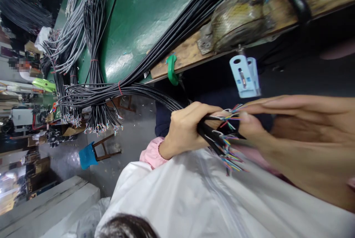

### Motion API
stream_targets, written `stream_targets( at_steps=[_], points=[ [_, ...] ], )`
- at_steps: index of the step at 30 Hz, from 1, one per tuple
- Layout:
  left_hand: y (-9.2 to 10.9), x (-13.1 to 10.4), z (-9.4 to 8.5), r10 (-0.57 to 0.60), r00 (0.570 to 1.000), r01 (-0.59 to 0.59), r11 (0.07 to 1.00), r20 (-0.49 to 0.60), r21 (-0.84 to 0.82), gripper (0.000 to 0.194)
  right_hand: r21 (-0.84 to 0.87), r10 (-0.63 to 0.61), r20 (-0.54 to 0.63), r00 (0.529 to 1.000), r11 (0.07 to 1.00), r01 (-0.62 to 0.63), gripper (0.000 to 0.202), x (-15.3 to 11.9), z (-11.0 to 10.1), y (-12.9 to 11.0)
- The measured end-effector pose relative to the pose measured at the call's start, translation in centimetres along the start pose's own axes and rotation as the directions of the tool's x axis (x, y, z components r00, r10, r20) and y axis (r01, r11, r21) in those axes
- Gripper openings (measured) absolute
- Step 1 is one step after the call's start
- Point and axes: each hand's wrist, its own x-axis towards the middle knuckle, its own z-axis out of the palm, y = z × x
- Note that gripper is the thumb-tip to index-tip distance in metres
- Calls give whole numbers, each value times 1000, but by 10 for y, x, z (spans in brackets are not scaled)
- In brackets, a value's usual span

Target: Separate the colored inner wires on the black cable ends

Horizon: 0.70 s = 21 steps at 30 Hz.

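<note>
Right hand point(305, 134) is pinching coloured wires point(233, 118) while left hand point(186, 123) is clasping black cables point(211, 139), seemingly steadying their ends beyond the worktop's near edge point(164, 77)

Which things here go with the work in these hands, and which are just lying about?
Likely part of the work:
- black cables, gripped by the left hand
- coloured wires, at the right hand

Seemingly just about:
- grey cables on the bench
- blue clip
- stool
</note>
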Motion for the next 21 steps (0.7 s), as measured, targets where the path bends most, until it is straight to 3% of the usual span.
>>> stream_targets(
  at_steps=[5,9,11,13,16,18,21],
  points=[
    [-3,2,3,54,991,-63,995,-125,-71,38,206,242,-34,970,951,-230,39,9,-7,-1],
    [-6,0,8,86,989,-101,987,-122,-123,32,213,389,267,882,868,-448,53,12,-11,-1],
    [-9,-1,10,81,994,-89,991,-78,-105,40,161,396,363,844,865,-475,51,13,-14,-3],
    [-12,-2,13,92,994,-96,992,-55,-82,47,111,329,363,872,914,-391,45,14,-16,-5],
    [-18,-3,17,81,997,-80,995,12,-66,52,23,60,299,952,997,-70,20,16,-21,-4],
    [-20,-3,19,37,997,-33,998,65,-56,53,-43,-106,277,955,992,122,9,16,-23,-2],
    [-21,-4,20,7,997,-1,998,81,-68,52,-75,-188,282,941,973,217,8,16,-24,3]
  ],
)
